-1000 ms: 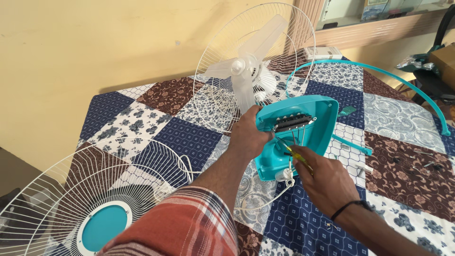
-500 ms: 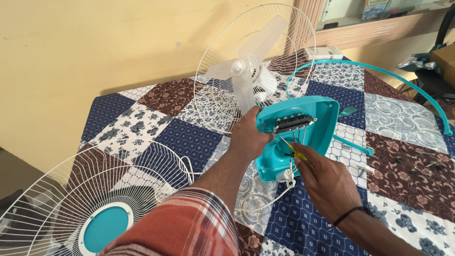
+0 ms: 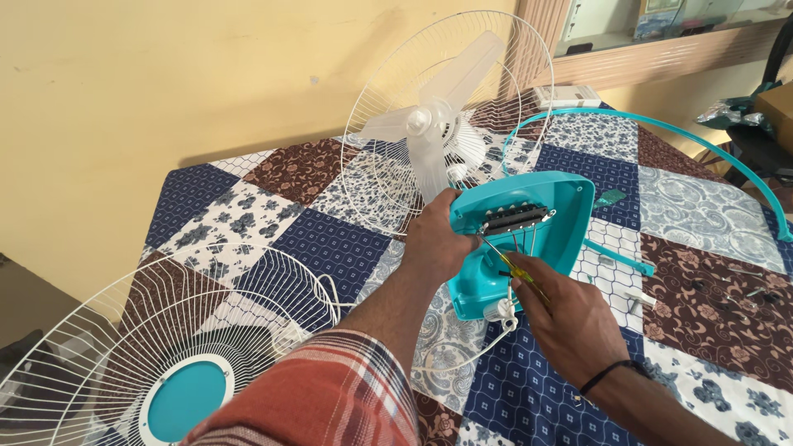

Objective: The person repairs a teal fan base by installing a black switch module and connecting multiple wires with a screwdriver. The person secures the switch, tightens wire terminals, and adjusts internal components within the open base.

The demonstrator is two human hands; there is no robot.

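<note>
A person's left hand point(image 3: 438, 244) gripped the left edge of a teal fan housing point(image 3: 529, 239) at the centre of the frame, fingers curled closed around its rim, while the right hand point(image 3: 570, 318), just below and right of it, was closed around a yellow-handled screwdriver point(image 3: 516, 268) whose thin shaft reached up toward the dark metal bracket point(image 3: 514, 219) on the housing's upper face. The housing stood tilted on a desk covered by a patchwork cloth point(image 3: 330, 239) of blue, brown and floral squares. Behind it, in the upper middle of the frame, stood the white wire rear guard point(image 3: 396, 99) with pale fan blades point(image 3: 434, 124) mounted inside it. The detached front guard point(image 3: 165, 347), with its teal centre disc, lay at the lower left. A teal ring point(image 3: 702, 140) curved across the upper right, and small screws point(image 3: 747, 289) lay scattered at the right edge. A white cord point(image 3: 462, 355) looped from the housing's base. Compared with half a second before, both hands kept their grip and the housing stayed put; the screwdriver's tip remained at the bracket, with only a slight shift of the right hand.
</note>
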